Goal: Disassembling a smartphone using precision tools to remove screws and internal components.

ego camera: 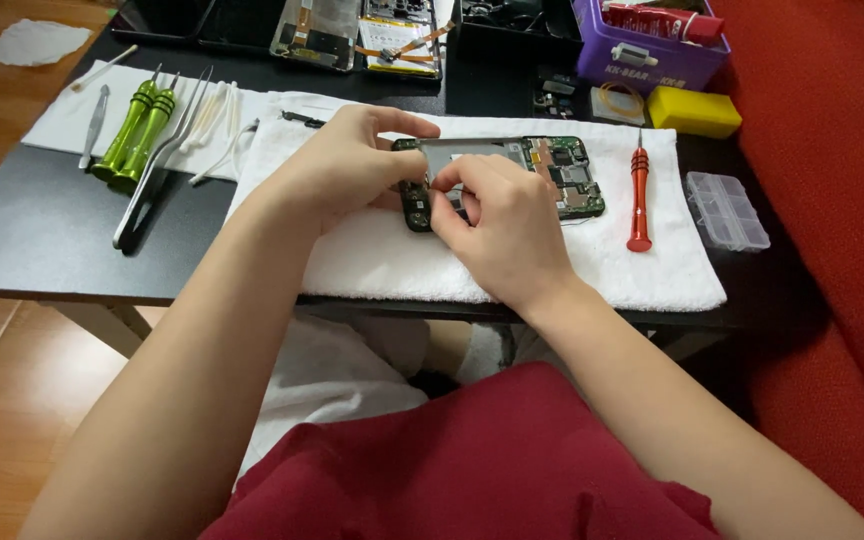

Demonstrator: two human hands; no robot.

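Landmark: the white folded cloth towel (512, 262) spread on the dark flat table (42, 240); all places below are given from it.
Right hand: my right hand (507, 228) is over the near middle of the towel, fingertips pinched together on a small part at the board's near left corner; I cannot tell what the part is.
Left hand: my left hand (347, 165) lies on the towel's left half, thumb and fingers gripping the left end of the board to steady it.
Work piece: the green opened phone circuit board with its grey metal shield (537, 165) lies flat on the towel's far middle.
Step in hand: as I judge it, a small part is being seated or lifted at the board's left end.
Next move: I judge it calls for a fine, steady pinch while my left hand keeps the board from shifting.
Right of work piece: a red-handled slim screwdriver (638, 190) on the towel; past its right edge, a clear plastic compartment box (727, 210).
Left of towel: two green metal-handled screwdrivers (137, 130) beside steel tweezers (157, 160).
Beyond towel: a yellow rectangular block (692, 110) and a purple plastic bin (642, 55).
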